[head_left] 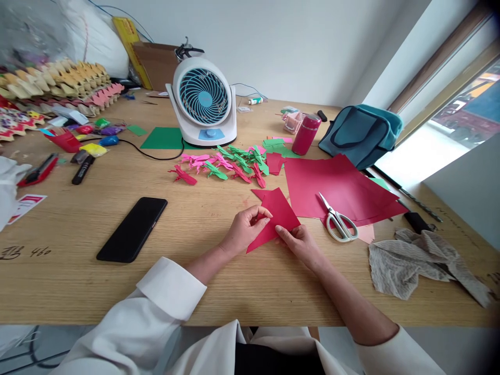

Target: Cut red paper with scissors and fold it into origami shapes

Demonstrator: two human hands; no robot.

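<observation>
A piece of red paper (279,208) is held between my two hands, a little above the wooden table. My left hand (247,226) pinches at its left side, thumb and forefinger close together. With the thumb on top and the fingers hidden underneath, my right hand (299,240) grips the lower right edge. Another red corner sticks out behind the held sheet; whether it is a separate piece I cannot tell. Just beyond lie several folded paper figures (228,162) in green, pink and red. White-handled scissors (339,221) rest partly on large red sheets (332,185) to the right.
A black phone (133,229) lies left of my hands. At the back stand a white fan (205,101), a red flask (307,134) and a teal bag (361,135). A crumpled cloth (417,263) lies at the right. Egg trays (58,83) are stacked far left.
</observation>
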